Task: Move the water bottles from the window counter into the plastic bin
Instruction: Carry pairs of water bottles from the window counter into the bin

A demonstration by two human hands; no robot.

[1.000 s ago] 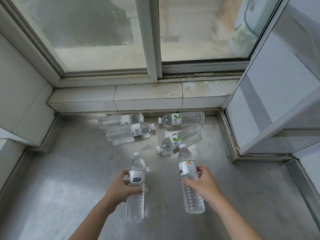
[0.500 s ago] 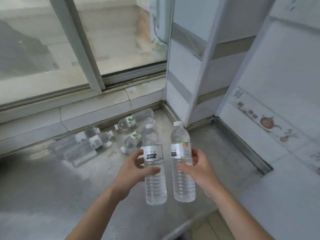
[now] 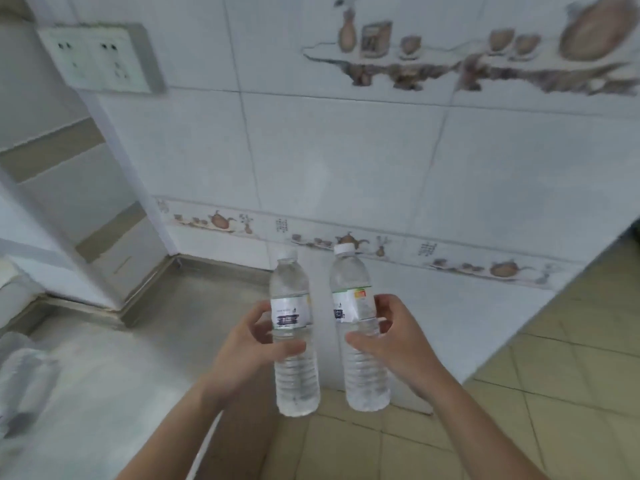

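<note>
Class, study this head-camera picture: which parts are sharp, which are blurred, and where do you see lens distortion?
Head view: the two water bottles and both hands, left hand and right hand, are fairly sharp; the wall socket and the tile decoration are smeared by motion blur; tile lines bow from the wide-angle lens; light is soft, without harsh shadows.

My left hand (image 3: 242,351) and right hand (image 3: 391,344) each grip an upright clear bottle, left bottle (image 3: 294,344) and right bottle (image 3: 360,334), side by side before a tiled wall (image 3: 346,150), above the counter (image 3: 104,375) edge and floor (image 3: 519,427).
</note>
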